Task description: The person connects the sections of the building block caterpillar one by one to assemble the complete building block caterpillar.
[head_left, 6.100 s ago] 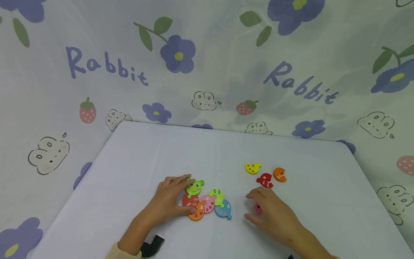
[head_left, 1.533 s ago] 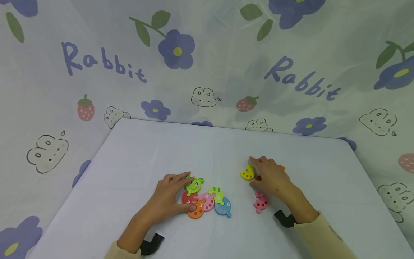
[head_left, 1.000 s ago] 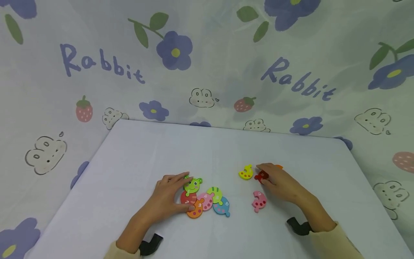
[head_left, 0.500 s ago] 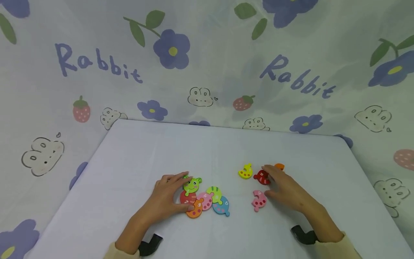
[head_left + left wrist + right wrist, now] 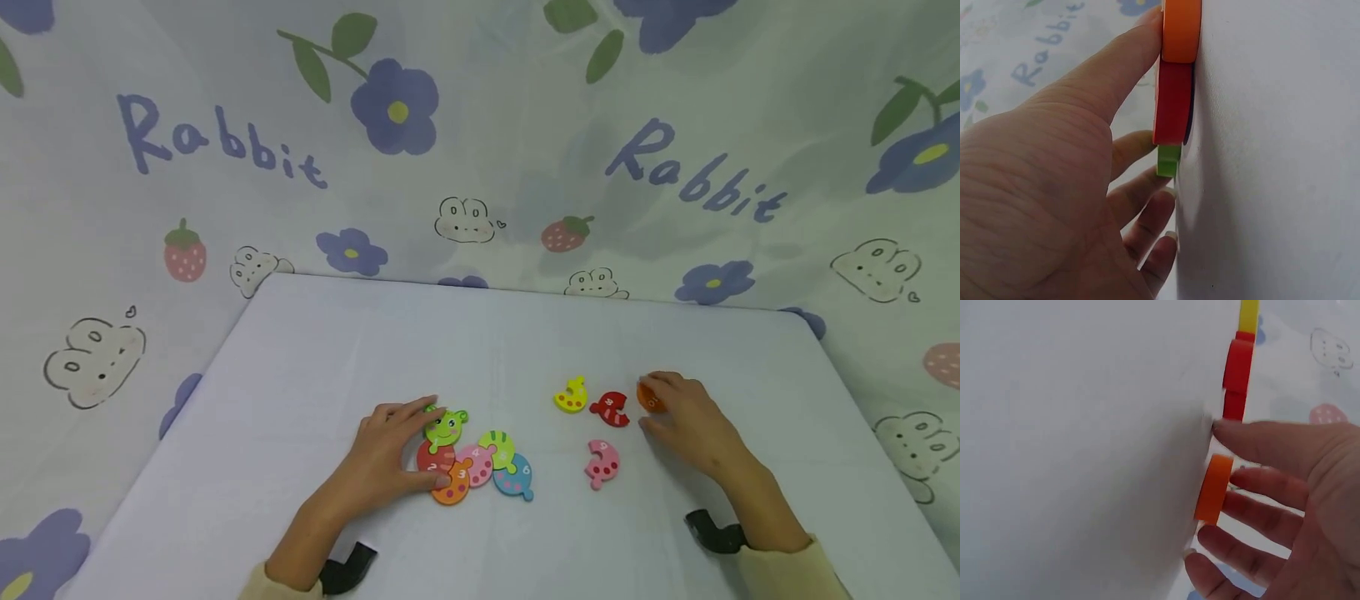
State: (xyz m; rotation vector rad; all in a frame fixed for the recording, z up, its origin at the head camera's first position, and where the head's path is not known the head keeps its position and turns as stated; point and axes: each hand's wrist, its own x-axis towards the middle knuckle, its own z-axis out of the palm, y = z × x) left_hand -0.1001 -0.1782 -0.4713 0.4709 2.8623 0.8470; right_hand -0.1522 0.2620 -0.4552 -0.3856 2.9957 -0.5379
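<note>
Joined wooden number puzzle pieces form a caterpillar, with a smiling green head piece (image 5: 444,427), red 2, orange 3 (image 5: 451,490), pink 4, green 5 and blue 6 (image 5: 513,477). My left hand (image 5: 382,454) rests on it, fingertips at the head and thumb on the orange 3. My right hand (image 5: 693,425) is over an orange 10 piece (image 5: 650,398), partly covering it. In the right wrist view its fingers lie at the far side of the orange piece (image 5: 1214,489), while the thumb stands apart from it, near a red piece (image 5: 1238,365).
Loose on the white table (image 5: 390,350) lie a yellow dotted piece (image 5: 572,397), a red 8 piece (image 5: 611,409) and a pink 9 piece (image 5: 602,464). Black curved mounts (image 5: 715,531) sit by both wrists. A patterned curtain (image 5: 495,142) hangs behind.
My right hand has moved right from the red 8 to the orange 10, leaving the red piece uncovered. Earlier the yellow piece was shifted and turned. My left hand stays in place.
</note>
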